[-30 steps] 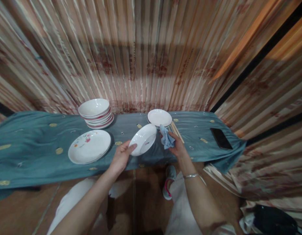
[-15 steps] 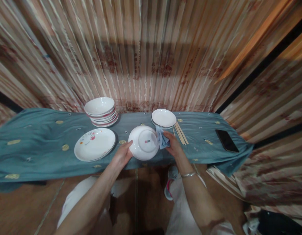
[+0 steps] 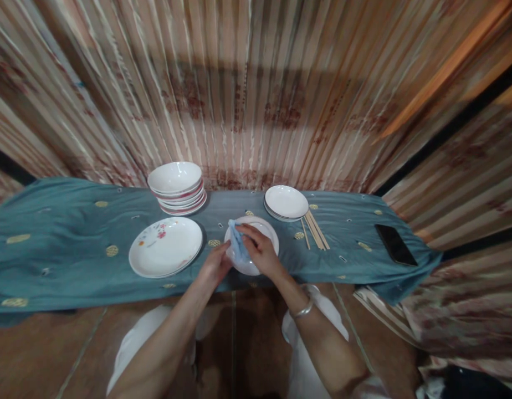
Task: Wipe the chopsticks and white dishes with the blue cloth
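My left hand (image 3: 216, 263) grips the near left rim of a small white plate (image 3: 269, 228), its underside turned up. A light blue cloth (image 3: 237, 244) is bunched in my right hand (image 3: 258, 249), which presses it on the left part of that underside. Cloth and fingers hide the plate's middle. To the left lies a large oval plate (image 3: 173, 252) with a printed flower pattern. Behind it, a stack of white bowls (image 3: 176, 178) with red bands stands on the cloth-covered table. Small dark-rimmed plates (image 3: 286, 201) are stacked behind and right of my hands.
Several wooden chopsticks (image 3: 316, 230) lie beside the small plates. A black phone (image 3: 395, 244) rests near the right end of the table, whose teal tablecloth (image 3: 73, 244) has yellow motifs. A pleated curtain (image 3: 239, 94) hangs right behind the table.
My right hand has moved left with the cloth, from the plate's right rim across to the left of its underside. The left hand keeps its grip. The view has shifted slightly.
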A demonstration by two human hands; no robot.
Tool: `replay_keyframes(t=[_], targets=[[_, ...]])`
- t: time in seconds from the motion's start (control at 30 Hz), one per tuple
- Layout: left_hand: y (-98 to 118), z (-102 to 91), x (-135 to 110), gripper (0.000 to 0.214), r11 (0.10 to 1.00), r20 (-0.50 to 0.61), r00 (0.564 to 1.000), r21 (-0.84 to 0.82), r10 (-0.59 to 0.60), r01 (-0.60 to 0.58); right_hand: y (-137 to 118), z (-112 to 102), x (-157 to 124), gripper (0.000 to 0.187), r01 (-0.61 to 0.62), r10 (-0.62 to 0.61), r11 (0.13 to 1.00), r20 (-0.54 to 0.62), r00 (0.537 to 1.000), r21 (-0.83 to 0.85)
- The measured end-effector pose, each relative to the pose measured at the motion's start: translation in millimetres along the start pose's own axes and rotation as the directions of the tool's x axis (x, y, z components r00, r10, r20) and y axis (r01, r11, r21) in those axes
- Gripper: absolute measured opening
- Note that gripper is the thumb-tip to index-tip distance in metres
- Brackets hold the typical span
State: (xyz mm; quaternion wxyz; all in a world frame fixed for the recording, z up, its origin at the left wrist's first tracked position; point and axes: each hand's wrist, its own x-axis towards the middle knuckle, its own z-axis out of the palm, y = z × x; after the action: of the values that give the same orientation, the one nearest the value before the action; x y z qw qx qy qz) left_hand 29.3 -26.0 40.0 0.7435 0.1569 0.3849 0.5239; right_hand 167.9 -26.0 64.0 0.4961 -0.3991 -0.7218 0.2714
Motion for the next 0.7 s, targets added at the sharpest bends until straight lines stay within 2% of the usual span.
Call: replay_keyframes(t=[0.07,0.17,0.23,0.33,0.47,0.57,0.7], targets=[[-0.8,0.3,-0.7,0.009,0.999,0.047,0.998,0.007,0.048,-0.048,-9.0,11.3,-1.9,0.038,0.075,-0.058,0.977,0.091,0.994,-0.201],[-2.0,0.4,-0.9,0.014,0.995,0.063,0.993,-0.014,0.096,-0.095,-14.1,21.7,-1.9,0.043,0.152,-0.080,0.860,0.165,0.983,-0.488],[-1.7,0.4,-0.5,0.012,0.994,0.070,0.992,-0.024,0.105,-0.103,-12.9,24.7,1.0,0.042,0.186,-0.090,0.785,0.189,0.978,-0.590],[0.9,0.7,0.5,0.007,0.993,0.094,0.989,-0.028,0.116,-0.113,-11.1,26.5,9.7,0.040,0.227,-0.123,0.737,0.203,0.971,-0.637],[4.8,4.5,0.8,0.009,0.987,0.105,0.984,-0.081,0.147,-0.139,-14.2,25.6,28.8,0.035,0.230,-0.136,0.729,0.194,0.972,-0.645],[6.4,9.9,0.5,0.016,0.979,0.090,0.987,-0.167,0.135,-0.119,-13.8,20.3,43.9,0.033,0.186,-0.112,0.752,0.154,0.982,-0.633],[7.3,13.3,-0.1,0.018,0.981,0.015,0.998,-0.185,0.060,-0.056,-0.9,8.0,52.7,0.034,0.095,-0.089,0.807,0.038,0.995,-0.583]])
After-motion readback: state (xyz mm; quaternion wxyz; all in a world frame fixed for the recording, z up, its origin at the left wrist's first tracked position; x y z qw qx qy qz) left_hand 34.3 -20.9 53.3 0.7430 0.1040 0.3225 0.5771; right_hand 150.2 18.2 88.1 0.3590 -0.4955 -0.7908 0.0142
